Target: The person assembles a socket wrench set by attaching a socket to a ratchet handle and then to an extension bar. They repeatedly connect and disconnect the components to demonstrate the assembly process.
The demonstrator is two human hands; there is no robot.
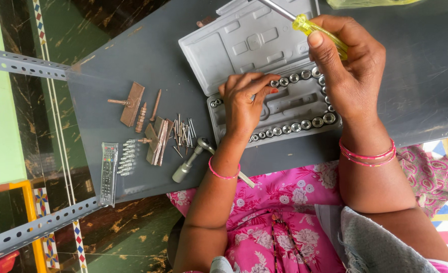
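Honestly, left hand [242, 103] fingers pinch a small chrome socket [274, 84] in the grey plastic case [244, 45]; right hand [348, 65] fingers wrap the yellow-handled screwdriver [312, 28]. A loose pinch could drop it.

The left hand [244, 103] is covering the middle of the grey socket case [284, 108], hiding whatever its fingertips are pinching there. The right hand [348, 65] is wrapping the yellow screwdriver handle [317, 33], so only part of it is showing, and the steel shaft [277, 9] is running off the top edge. The case lid [244, 43] is being cropped at that edge too. The ratchet handle [191, 162] is passing under the left wrist. The small screws [184, 132] are blurring together, perhaps mixed with nails.
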